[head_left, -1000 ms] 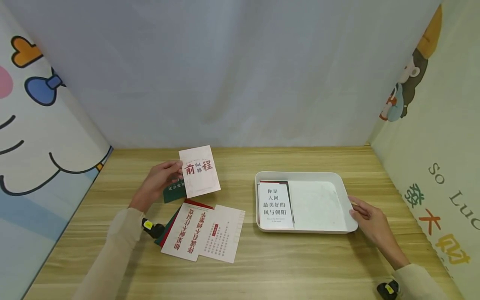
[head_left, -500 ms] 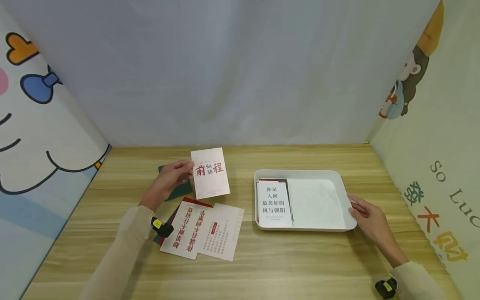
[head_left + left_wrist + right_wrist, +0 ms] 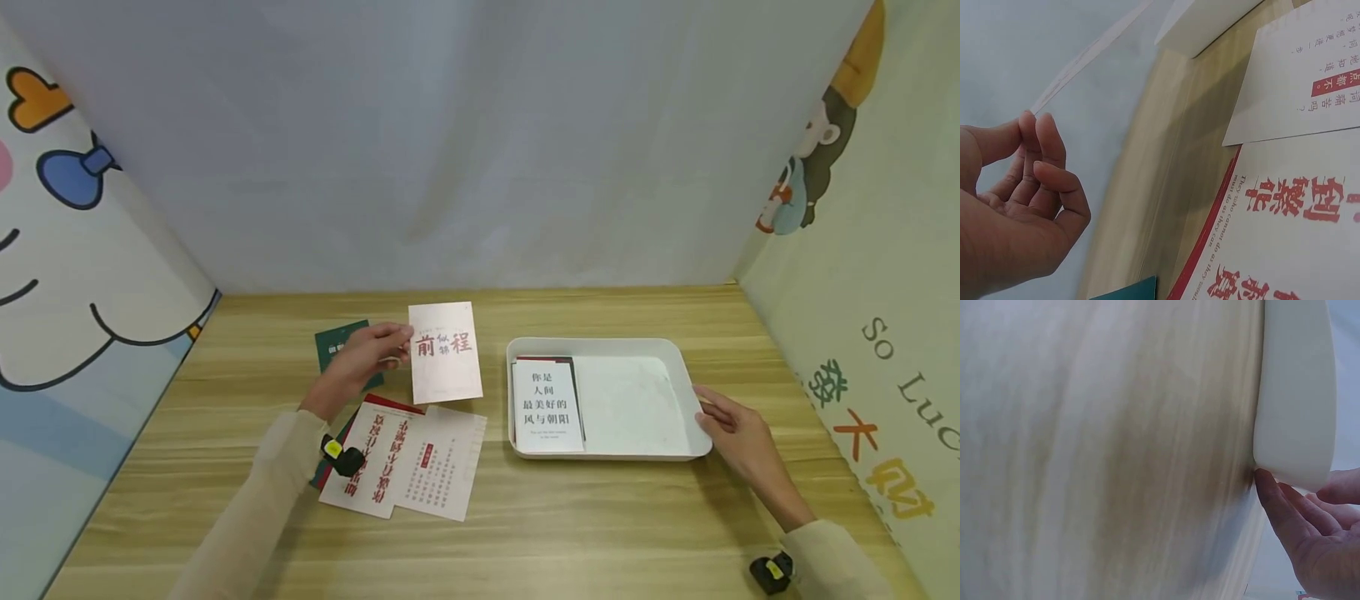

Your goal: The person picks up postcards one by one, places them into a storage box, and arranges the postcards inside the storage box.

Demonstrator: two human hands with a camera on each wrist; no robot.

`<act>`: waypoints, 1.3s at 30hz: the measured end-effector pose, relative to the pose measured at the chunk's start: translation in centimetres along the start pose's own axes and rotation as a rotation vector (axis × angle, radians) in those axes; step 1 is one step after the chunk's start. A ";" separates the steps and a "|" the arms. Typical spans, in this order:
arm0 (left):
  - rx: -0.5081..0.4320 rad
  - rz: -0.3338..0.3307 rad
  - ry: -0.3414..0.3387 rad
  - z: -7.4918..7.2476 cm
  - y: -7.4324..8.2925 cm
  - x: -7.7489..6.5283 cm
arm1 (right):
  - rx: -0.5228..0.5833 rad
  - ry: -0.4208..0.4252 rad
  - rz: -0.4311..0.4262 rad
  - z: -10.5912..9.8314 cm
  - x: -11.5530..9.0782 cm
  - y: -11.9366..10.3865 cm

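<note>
My left hand (image 3: 363, 358) pinches a pale pink card (image 3: 446, 367) with red and blue lettering by its left edge, between thumb and fingertips. The left wrist view catches this card (image 3: 1085, 56) almost edge-on, raised over the table. My right hand (image 3: 738, 433) grips the right end of a white tray (image 3: 637, 457); in the right wrist view its thumb is at the rim and its fingertips reach the bottom edge of the tray wall (image 3: 1294, 394). Inside the tray at its left lies a small stack of cards, topped by a white card (image 3: 547, 408) with dark lettering.
Near my left forearm, a white card with red lettering (image 3: 367, 450) and a finely printed white card (image 3: 442, 467) overlap on the wooden table (image 3: 562, 525), with red and green edges beneath. A dark green card (image 3: 337, 342) lies partly behind my left hand. A grey curtain (image 3: 480, 150) stands behind.
My left hand has carried the pale pink card rightward toward the tray, uncovering more of the green card. My right hand stays at the tray.
</note>
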State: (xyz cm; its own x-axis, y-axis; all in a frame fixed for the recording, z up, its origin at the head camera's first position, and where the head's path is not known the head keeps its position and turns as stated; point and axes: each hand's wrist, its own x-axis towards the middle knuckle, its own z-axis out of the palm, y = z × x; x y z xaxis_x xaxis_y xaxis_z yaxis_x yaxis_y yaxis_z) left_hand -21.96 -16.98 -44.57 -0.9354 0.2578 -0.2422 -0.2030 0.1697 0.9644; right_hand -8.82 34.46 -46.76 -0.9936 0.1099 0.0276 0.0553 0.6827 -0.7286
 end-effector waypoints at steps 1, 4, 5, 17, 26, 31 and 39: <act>-0.001 0.001 -0.003 0.2 0.0 0.0 | 0.001 0.000 0.001 0.0 0.0 0.0; 0.005 0.008 -0.015 0.7 0.0 0.1 | 0.016 0.000 -0.004 0.0 -0.1 0.1; 0.005 0.007 -0.015 0.8 0.0 0.2 | 0.020 0.001 -0.006 0.0 -0.1 0.1; -0.003 0.008 -0.071 4.0 0.9 0.2 | 0.041 -0.005 -0.016 -0.1 -0.1 0.3; -0.013 0.012 -0.102 7.2 1.1 1.3 | 0.043 0.003 -0.021 -0.3 -0.1 0.0; -0.013 -0.006 -0.096 9.6 1.2 1.8 | 0.065 0.011 -0.025 -0.3 -0.2 0.0; -0.002 -0.052 -0.045 13.1 1.0 2.3 | 0.049 0.005 -0.026 -0.2 0.0 -0.1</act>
State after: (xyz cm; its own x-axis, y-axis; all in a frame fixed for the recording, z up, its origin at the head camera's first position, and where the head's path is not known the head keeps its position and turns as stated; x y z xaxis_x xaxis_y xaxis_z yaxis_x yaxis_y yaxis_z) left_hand -20.51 -3.78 -45.57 -0.9095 0.2912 -0.2966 -0.2515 0.1825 0.9505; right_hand -8.80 34.53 -46.60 -0.9941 0.0965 0.0500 0.0248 0.6492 -0.7602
